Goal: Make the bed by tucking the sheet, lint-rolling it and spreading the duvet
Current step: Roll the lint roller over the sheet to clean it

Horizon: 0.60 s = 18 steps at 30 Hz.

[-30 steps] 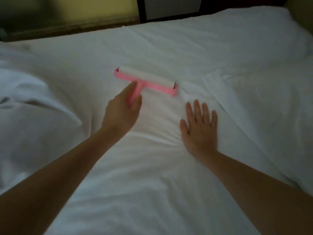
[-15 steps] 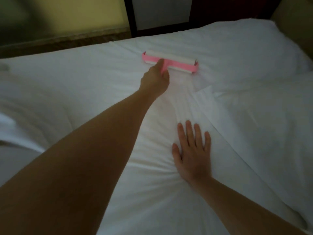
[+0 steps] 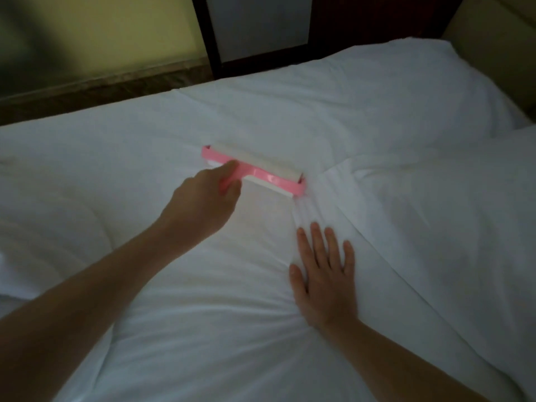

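I see my left hand (image 3: 203,200) curled round the pink handle of the lint roller (image 3: 261,172), whose white roll lies on the sheet (image 3: 220,329) just ahead of that hand's knuckles. My right hand (image 3: 324,282) lies flat with fingers straight and slightly spread, pressing the sheet and holding nothing; creases fan out from under its palm. The roller's right end sits beyond that hand's fingertips, apart from them. Right of my right hand, a folded white layer (image 3: 441,227) overlaps the sheet, its edge running diagonally alongside.
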Each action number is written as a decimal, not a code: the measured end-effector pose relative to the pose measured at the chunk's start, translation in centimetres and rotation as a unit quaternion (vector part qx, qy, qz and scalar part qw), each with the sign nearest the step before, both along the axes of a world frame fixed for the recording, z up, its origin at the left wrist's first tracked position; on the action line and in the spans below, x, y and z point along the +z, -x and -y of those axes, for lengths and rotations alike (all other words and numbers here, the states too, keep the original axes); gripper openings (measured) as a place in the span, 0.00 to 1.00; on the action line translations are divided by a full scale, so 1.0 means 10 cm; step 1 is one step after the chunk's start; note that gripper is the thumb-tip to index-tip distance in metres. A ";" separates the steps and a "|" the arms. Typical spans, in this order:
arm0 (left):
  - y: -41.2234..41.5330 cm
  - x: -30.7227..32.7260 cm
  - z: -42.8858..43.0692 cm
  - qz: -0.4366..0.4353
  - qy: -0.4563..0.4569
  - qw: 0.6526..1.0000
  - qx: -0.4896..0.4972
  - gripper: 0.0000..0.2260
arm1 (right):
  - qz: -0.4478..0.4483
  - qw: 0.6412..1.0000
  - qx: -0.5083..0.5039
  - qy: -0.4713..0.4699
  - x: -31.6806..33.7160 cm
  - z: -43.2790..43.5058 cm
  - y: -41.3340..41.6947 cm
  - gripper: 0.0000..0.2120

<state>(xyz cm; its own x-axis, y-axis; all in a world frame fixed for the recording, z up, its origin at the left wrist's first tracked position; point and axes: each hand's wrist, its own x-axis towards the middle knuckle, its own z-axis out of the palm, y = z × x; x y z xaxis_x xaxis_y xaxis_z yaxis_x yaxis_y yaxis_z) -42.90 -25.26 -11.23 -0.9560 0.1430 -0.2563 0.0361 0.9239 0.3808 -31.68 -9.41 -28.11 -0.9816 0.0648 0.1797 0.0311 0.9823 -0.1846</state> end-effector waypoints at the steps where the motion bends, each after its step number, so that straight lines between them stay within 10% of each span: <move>1: 0.07 -0.03 -0.04 0.003 -0.006 1.000 0.004 0.18 | 0.002 1.000 0.001 0.000 0.00 0.00 -0.01 0.28; 18: 1.11 -0.60 -0.73 -0.025 -0.181 0.983 0.022 0.22 | 0.000 1.000 0.001 0.001 -0.05 -0.02 0.01 0.27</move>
<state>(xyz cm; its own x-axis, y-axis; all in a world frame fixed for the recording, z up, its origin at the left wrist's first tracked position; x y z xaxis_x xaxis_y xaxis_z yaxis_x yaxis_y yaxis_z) -54.00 -17.96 -17.21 -0.9735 0.1736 -0.1486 0.0258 0.7295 0.6835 -31.80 -9.23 -28.63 -0.9817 0.0622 0.1798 0.0281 0.9821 -0.1863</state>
